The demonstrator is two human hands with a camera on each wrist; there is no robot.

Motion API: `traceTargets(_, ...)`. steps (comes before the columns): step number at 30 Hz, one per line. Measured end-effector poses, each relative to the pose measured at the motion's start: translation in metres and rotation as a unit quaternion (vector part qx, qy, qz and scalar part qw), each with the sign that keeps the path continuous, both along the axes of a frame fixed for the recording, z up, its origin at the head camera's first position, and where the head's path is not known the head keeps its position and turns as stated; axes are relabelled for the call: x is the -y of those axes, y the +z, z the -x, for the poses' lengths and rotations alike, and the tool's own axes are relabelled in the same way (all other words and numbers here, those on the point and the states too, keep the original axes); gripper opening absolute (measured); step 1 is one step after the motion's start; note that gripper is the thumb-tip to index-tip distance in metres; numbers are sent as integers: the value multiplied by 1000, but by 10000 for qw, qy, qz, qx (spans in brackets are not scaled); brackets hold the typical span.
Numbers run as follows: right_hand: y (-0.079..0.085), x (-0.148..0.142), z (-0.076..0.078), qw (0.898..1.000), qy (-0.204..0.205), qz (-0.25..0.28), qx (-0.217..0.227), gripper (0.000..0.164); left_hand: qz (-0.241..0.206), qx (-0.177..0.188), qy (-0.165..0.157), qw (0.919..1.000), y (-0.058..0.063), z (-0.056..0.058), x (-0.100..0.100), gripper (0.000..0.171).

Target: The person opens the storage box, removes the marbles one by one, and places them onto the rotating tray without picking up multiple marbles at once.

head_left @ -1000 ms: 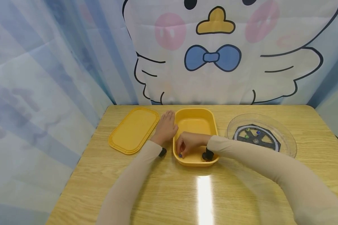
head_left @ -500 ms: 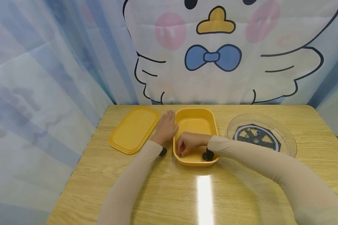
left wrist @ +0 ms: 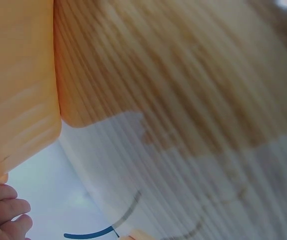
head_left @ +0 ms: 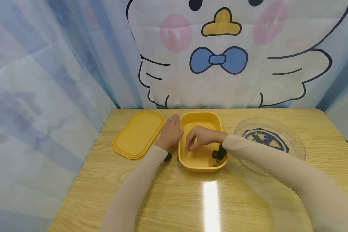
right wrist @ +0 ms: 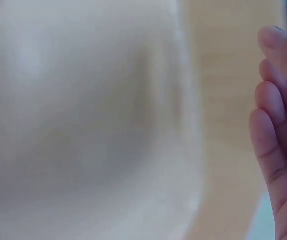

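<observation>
Over the yellow plastic box [head_left: 201, 123], my right hand [head_left: 203, 135] pinches a small blue marble [head_left: 188, 149] between thumb and fingertips. Most of that marble is covered by the fingers, and in the right wrist view the fingers [right wrist: 267, 140] lie close together beside the thumb. My left hand [head_left: 171, 132] rests with straight fingers on the box's left rim. In the left wrist view its fingertips [left wrist: 8, 207] show at the box's edge. Several small marbles lie in the box's near right corner, partly behind the right wrist's black camera [head_left: 219, 152].
A yellow lid [head_left: 138, 134] lies flat to the left of the box. To the right, a clear round plate [head_left: 297, 141] holds a black wheel-shaped piece [head_left: 271, 138] with green marbles and a blue marble [head_left: 266, 137] on it. The right forearm crosses the plate's near edge.
My right hand has risen from the box's near left corner and shifted slightly right, with the blue marble in its fingertips. The left hand stays where it was.
</observation>
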State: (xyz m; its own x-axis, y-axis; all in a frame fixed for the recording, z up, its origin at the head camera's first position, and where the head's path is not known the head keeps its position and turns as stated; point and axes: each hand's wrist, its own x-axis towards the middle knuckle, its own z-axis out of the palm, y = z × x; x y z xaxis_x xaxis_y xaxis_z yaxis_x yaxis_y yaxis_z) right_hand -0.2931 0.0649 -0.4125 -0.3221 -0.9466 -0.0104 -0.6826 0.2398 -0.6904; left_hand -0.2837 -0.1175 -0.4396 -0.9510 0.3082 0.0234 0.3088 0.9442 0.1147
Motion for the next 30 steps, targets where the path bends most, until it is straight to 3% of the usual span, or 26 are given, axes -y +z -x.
traceTargets(7, 31, -41, 4, 9983, -496, 95, -280, 13, -14, 78, -5, 10000, -1, 0, 0, 60)
traceTargets(12, 46, -80, 5, 9911, -1220, -25, -530, 13, -147, 99, -48, 9998, 0, -1, 3, 60)
traceTargets(15, 49, -107, 4, 9818, -1825, -239, -459, 14, -167, 121, -45, 9998, 1, -2, 4, 60)
traceTargets(20, 44, -150, 4, 9615, -2654, -491, -523, 14, -207, 145, -31, 9997, 1, -2, 3, 60)
traceTargets(25, 29, -184, 7, 9522, -2948, -484, -646, 16, -229, 96, -34, 9997, 0, -1, 2, 59)
traceTargets(30, 12, -202, 4, 9472, -3141, -527, -375, 15, -193, 97, -50, 9998, 0, -1, -1, 59)
